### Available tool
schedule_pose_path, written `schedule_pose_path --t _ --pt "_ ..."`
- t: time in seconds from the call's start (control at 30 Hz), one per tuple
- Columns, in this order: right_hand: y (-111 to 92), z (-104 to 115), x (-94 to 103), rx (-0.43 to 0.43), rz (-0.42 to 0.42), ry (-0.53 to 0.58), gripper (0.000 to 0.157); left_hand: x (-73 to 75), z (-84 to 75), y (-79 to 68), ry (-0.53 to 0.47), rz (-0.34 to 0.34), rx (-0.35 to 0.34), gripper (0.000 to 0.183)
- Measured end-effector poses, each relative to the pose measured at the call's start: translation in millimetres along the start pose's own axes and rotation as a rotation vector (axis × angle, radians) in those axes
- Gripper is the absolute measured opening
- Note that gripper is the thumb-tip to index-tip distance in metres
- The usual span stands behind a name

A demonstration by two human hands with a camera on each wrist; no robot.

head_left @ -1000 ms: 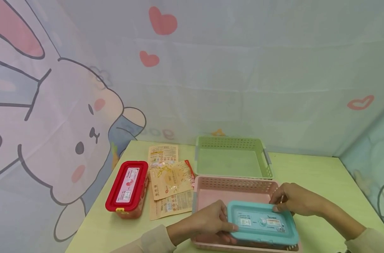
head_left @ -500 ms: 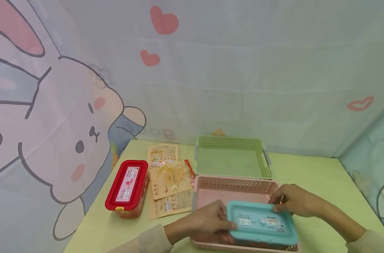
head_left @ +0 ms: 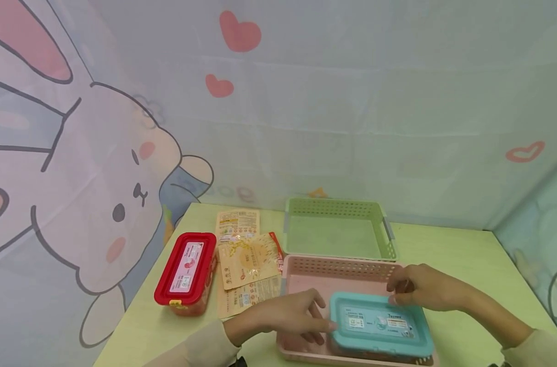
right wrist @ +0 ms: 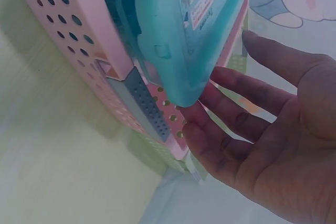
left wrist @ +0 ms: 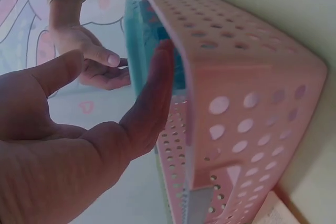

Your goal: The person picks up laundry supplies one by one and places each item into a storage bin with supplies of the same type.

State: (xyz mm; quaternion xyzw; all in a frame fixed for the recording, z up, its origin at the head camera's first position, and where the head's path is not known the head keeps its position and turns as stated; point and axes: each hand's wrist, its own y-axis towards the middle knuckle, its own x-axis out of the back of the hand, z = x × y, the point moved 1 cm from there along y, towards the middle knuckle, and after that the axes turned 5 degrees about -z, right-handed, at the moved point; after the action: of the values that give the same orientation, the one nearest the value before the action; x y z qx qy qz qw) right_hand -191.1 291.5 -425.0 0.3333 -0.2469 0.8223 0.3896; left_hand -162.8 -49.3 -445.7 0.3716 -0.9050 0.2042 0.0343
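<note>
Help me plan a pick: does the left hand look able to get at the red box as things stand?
Probably yes: the left hand grips nothing, and the red box stands to its left with nothing on top; the packets lie partly between but look low enough to pass over.

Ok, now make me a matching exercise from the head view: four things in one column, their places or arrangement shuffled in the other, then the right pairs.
Things
1. Teal-lidded box
2. Red-lidded box
3. Green basket
4. Tan pouches

Places or arrangement
A. Behind the pink basket
B. Overlapping one another
C. Farthest left of the four
D. In the pink basket, toward its right side

Right pairs
1-D, 2-C, 3-A, 4-B
</note>
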Motion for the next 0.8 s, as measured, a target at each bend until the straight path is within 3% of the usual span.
schedule_pose_path --t 0.13,0.37,0.6,0.8 --pt "0 5 2.7 -0.003 0.005 0.008 0.033 9.0 -4.8 -6.0 0.098 -0.001 -0.018 0.048" --pt "2 14 3.7 0.008 0.008 -0.013 0.047 19.9 -16.1 -12.7 0.313 -0.13 -0.068 0.059" --pt "5 24 3.5 0.035 -0.04 -0.076 0.055 28.1 -22.6 -16.7 0.381 -0.232 -0.144 0.072" --pt "7 32 0.4 0.06 -0.143 -0.182 0.065 37.3 -24.3 -21.8 0.47 -0.347 -0.201 0.083"
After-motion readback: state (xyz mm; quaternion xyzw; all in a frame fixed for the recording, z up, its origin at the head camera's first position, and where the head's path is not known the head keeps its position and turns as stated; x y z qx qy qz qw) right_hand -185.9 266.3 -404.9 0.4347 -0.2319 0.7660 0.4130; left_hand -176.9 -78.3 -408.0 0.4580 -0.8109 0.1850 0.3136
